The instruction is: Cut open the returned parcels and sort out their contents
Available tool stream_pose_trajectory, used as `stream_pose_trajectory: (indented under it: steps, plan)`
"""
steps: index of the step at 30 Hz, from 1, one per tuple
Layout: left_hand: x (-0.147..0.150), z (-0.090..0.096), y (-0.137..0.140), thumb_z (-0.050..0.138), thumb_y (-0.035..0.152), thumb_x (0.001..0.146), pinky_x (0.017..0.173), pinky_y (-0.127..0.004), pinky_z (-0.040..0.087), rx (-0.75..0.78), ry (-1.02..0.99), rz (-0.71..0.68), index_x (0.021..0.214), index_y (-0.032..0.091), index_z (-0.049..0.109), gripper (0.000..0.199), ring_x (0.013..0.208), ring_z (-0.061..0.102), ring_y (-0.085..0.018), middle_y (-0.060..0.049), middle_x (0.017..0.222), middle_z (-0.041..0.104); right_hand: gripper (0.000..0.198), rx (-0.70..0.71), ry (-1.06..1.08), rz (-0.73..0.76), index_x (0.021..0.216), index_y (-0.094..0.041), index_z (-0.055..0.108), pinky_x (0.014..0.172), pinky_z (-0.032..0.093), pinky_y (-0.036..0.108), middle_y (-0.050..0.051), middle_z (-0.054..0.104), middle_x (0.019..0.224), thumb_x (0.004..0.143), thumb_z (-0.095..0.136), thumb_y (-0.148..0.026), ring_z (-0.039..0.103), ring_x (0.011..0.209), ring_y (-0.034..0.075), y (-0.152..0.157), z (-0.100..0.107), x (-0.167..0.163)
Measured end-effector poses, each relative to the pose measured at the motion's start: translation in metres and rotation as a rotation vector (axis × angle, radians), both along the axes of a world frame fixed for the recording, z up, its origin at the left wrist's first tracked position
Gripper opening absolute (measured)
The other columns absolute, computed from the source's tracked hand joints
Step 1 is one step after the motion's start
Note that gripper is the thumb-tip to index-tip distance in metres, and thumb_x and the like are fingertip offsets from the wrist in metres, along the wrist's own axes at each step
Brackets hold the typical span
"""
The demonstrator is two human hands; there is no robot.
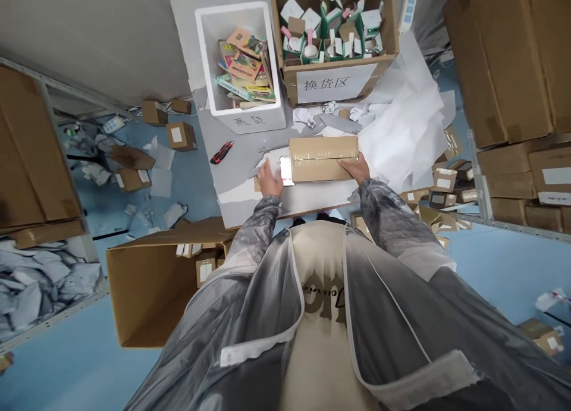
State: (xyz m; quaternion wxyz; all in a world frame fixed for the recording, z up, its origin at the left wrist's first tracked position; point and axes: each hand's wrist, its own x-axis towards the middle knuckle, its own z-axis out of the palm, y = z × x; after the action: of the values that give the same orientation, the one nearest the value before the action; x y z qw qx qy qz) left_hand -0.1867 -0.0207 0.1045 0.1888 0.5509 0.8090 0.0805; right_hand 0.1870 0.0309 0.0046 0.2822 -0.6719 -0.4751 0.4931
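Observation:
A taped brown cardboard parcel (323, 157) lies on the grey table (243, 155) in front of me. My right hand (355, 168) rests on the parcel's near right edge, fingers against the cardboard. My left hand (269, 179) is just left of the parcel, blurred, touching a small shiny white piece (286, 169) at the parcel's left end. Whether that hand grips it is unclear.
A red utility knife (222, 152) lies at the table's left. Behind the parcel stand a white foam box (239, 66) of colourful packets and a labelled carton (335, 39) of small boxes. White paper (401, 131) spreads right. An open carton (154, 280) sits on the floor left; stacked cartons (513, 72) right.

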Motion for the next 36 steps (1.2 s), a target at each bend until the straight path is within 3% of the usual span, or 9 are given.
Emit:
stream_pose_trajectory:
  steps: [4,8,13,17,21,24,30,33,36]
  plan:
    - [0.081,0.025,0.073,0.060,0.048,0.120,0.159,-0.067,0.022,-0.086,0.056,-0.606,0.202,0.013,0.035,0.092,0.194,0.028,-0.045,-0.025,0.202,0.043,0.099,-0.062,-0.235,0.146,0.187,-0.013,0.048,0.135,0.066,0.056,0.025,0.076,0.174,0.113,0.058,-0.078,0.080,0.153,0.037,0.002,0.016,0.006]
    - [0.133,0.027,0.119,0.073,0.042,0.112,0.160,-0.070,0.013,-0.219,0.130,-0.832,0.198,0.000,0.037,0.102,0.190,0.030,-0.050,-0.033,0.199,0.041,0.088,0.002,-0.351,0.142,0.191,-0.015,0.043,0.131,0.067,0.060,0.024,0.080,0.168,0.120,0.041,-0.067,0.082,0.149,0.041,-0.005,0.022,0.009]
    - [0.157,0.014,0.132,0.066,0.036,0.116,0.157,-0.076,0.014,-0.277,0.195,-0.847,0.198,-0.003,0.036,0.096,0.189,0.030,-0.056,-0.040,0.199,0.039,0.091,-0.028,-0.388,0.067,0.189,-0.018,0.048,0.121,0.071,0.061,0.025,0.082,0.159,0.123,0.035,-0.079,0.082,0.144,0.044,-0.006,0.012,0.015]
    - [0.175,0.015,0.129,0.054,0.028,0.116,0.156,-0.078,0.009,-0.284,0.253,-0.833,0.199,-0.001,0.036,0.090,0.190,0.031,-0.053,-0.037,0.202,0.037,0.091,0.098,-0.537,0.114,0.188,-0.011,0.053,0.140,0.055,0.073,0.035,0.064,0.179,0.126,0.040,-0.076,0.062,0.168,0.052,-0.006,0.010,0.025]
    - [0.183,0.024,0.120,0.065,0.034,0.109,0.153,-0.083,0.009,-0.238,0.343,-0.592,0.202,0.003,0.029,0.105,0.194,0.019,-0.055,-0.034,0.207,0.028,0.058,0.362,-0.532,0.526,0.175,-0.024,0.073,0.152,0.039,0.078,0.022,0.071,0.177,0.129,0.041,-0.040,0.057,0.176,0.043,-0.009,0.011,0.038]
    - [0.185,0.026,0.116,0.062,0.029,0.109,0.150,-0.080,0.023,-0.259,0.394,-0.443,0.202,0.004,0.029,0.102,0.193,0.024,-0.054,-0.035,0.206,0.030,0.057,0.432,-0.465,0.684,0.174,-0.027,0.074,0.155,0.037,0.074,0.017,0.073,0.178,0.126,0.043,-0.030,0.055,0.180,0.039,-0.009,0.014,0.042]
    - [0.216,0.019,0.118,0.050,0.022,0.116,0.124,-0.065,0.059,-0.395,0.433,-0.411,0.192,-0.003,0.047,0.080,0.156,0.073,-0.051,-0.045,0.166,0.071,0.079,0.453,-0.440,0.660,0.188,-0.008,0.056,0.154,0.032,0.082,0.029,0.054,0.194,0.129,0.047,-0.059,0.043,0.186,0.050,-0.003,0.043,0.023]
    - [0.238,0.015,0.110,0.054,0.016,0.114,0.113,-0.061,0.065,-0.506,0.438,-0.444,0.185,-0.013,0.052,0.076,0.137,0.086,-0.049,-0.047,0.144,0.081,0.086,0.490,-0.495,0.708,0.181,-0.007,0.065,0.157,0.022,0.086,0.030,0.071,0.174,0.123,0.061,-0.071,0.054,0.172,0.053,0.003,0.057,0.019]
    - [0.242,0.016,0.103,0.050,0.010,0.114,0.113,-0.059,0.065,-0.523,0.435,-0.526,0.180,-0.019,0.054,0.072,0.137,0.087,-0.049,-0.047,0.142,0.082,0.092,0.524,-0.527,0.808,0.172,-0.010,0.073,0.159,0.018,0.084,0.026,0.081,0.152,0.116,0.072,-0.083,0.064,0.155,0.051,0.008,0.056,0.030]
